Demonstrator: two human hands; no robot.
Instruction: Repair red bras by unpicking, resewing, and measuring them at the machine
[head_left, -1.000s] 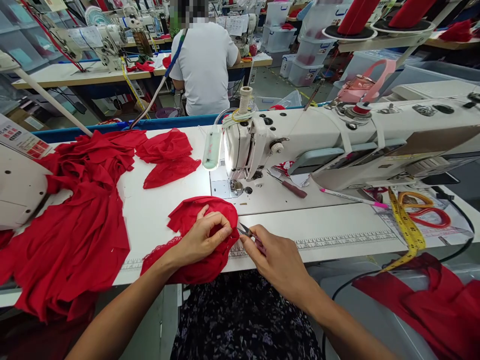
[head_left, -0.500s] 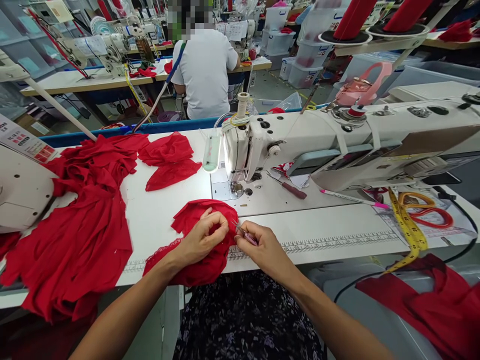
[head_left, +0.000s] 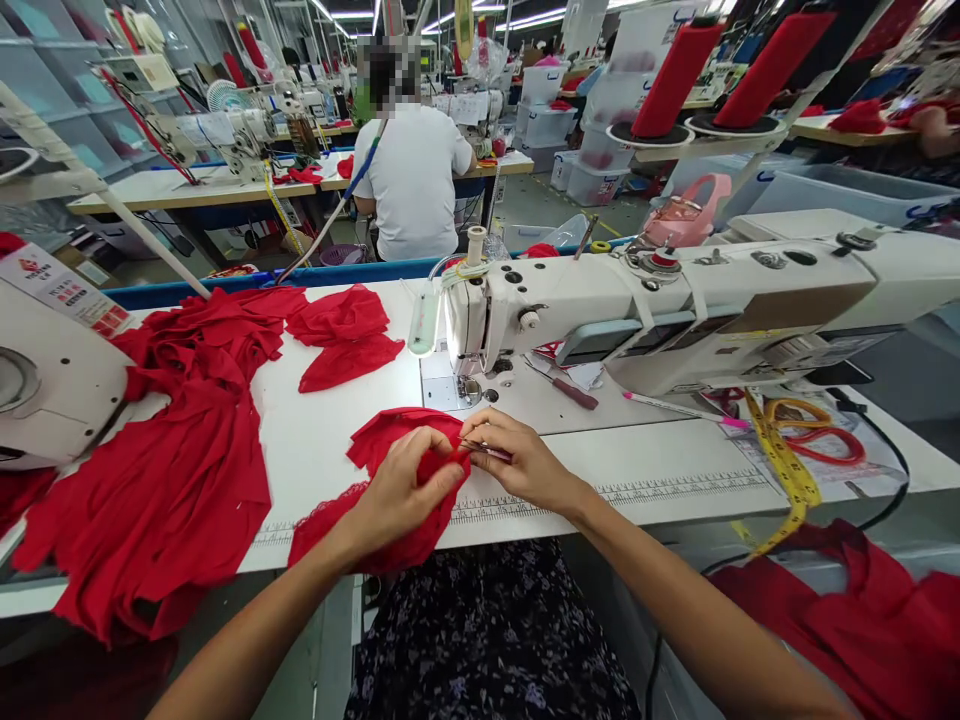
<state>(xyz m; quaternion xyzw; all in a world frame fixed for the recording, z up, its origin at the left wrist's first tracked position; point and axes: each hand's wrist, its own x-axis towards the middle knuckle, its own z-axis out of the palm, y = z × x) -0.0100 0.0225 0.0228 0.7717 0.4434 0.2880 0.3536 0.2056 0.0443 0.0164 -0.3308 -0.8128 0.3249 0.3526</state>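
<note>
A piece of red fabric point(head_left: 409, 540) with a lace edge lies bunched at the front of the sewing table. My left hand point(head_left: 401, 485) is closed on it, thumb and fingers pinching near its right side. In my right hand point(head_left: 517, 455) is a small seam ripper point(head_left: 495, 452) with a pointed metal tip and a dark pinkish handle. Its tip is at the fabric, close to my left fingertips; the exact contact is too small to make out. Behind both hands stands the sewing machine point(head_left: 480, 320), its presser foot point(head_left: 470, 388) apart from this fabric.
Red fabric pieces point(head_left: 202, 450) pile up at left, with a smaller red piece point(head_left: 349, 335) beside them. A brown-handled tool point(head_left: 576, 393), a pen point(head_left: 686, 410), a yellow tape measure point(head_left: 784, 470) and scissors point(head_left: 825, 445) lie to the right. A co-worker point(head_left: 415, 180) sits ahead.
My right hand has moved up and slightly left, bringing the seam ripper to the fabric. The left thumb now stretches toward its tip. The camera view has tilted up.
</note>
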